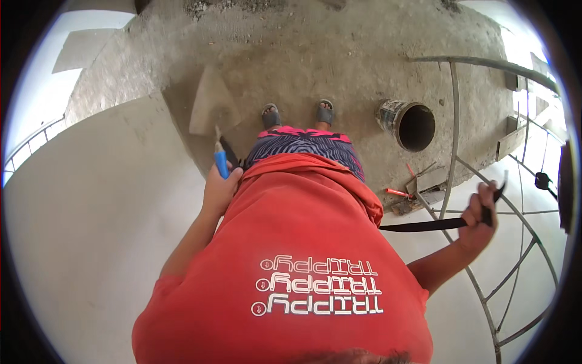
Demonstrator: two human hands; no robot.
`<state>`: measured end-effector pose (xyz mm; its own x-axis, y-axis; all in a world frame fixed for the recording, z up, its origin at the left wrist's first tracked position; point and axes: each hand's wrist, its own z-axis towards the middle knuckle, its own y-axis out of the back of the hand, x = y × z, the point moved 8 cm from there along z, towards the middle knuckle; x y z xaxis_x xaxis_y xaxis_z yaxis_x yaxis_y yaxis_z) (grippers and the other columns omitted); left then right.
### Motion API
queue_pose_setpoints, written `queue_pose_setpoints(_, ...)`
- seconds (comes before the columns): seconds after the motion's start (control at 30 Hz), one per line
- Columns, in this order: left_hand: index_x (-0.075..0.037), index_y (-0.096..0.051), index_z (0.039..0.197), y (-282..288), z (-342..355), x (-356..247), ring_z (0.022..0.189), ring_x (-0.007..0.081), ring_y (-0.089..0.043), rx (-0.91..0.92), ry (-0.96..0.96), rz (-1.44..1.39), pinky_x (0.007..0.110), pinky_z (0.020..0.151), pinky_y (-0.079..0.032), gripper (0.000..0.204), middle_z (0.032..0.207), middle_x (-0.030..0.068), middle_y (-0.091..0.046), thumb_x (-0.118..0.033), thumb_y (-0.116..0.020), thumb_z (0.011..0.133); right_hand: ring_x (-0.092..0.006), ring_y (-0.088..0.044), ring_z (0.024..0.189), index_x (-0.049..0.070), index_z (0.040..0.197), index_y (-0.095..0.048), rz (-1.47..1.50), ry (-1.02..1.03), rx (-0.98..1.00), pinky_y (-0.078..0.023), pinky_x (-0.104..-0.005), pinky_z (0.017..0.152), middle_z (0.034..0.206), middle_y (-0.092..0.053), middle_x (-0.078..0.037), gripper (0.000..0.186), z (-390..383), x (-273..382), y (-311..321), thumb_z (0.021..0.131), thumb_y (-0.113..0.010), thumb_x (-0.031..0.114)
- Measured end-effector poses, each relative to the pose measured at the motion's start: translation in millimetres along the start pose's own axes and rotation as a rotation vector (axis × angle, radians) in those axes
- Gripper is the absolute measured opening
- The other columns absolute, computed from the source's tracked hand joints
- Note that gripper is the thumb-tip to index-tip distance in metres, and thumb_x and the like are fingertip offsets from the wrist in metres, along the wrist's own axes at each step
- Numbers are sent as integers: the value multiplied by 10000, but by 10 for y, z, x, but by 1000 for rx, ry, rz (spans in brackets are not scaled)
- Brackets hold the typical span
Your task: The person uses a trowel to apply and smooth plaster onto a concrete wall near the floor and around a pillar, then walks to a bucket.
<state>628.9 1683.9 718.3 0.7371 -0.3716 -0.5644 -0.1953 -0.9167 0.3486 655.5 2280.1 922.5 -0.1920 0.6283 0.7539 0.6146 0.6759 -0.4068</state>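
Observation:
My left hand [219,188] is closed around the blue handle of a trowel [209,100] at my left hip. Its broad pale blade points away from me, above the floor. A short black strip [230,151] shows beside the handle, and whether my fingers also hold it is hidden. Out to my right, my right hand [480,215] grips a black strap [424,226]. The strap runs taut from my waist, and its free end sticks out past my fingers with a small light-coloured tip.
A round, stained bucket [418,126] stands on the rough concrete floor [291,67] right of my sandalled feet. Metal scaffold bars [454,127] curve along the right side. Wooden scraps [430,180] and a red stick-like object [397,193] lie near them. A smooth pale wall [103,200] fills the left.

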Motion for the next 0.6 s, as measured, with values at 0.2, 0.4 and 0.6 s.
queue_pose_setpoints(0.2,-70,-442,1108,454,-163,-212,440,106,-435,-192,54,-415,284,359,-310,312,659,17,-510,-109,-701,940,-60,-330,626,59,1344,-500,129,-58,17,-232,-229,440,891,-461,2,301,889,-442,-229,1043,-488,49)
queue_pose_setpoints(0.4,-153,-412,1058,530,259,-805,391,81,-376,-347,-128,-538,273,297,-248,394,608,-26,-428,-124,-773,904,-106,-412,468,78,1112,-696,-462,-579,-25,-293,-296,406,714,-516,-10,164,1487,-3208,-1376,964,-632,106)
queue_pose_setpoints(0.6,-65,-566,1010,-496,386,-903,555,139,-545,-204,-393,-21,326,536,-458,345,717,23,-565,-208,-828,835,-139,-506,515,22,1136,-665,-539,-782,324,-354,-296,415,806,-609,-37,202,913,-4134,-1786,963,-562,42)
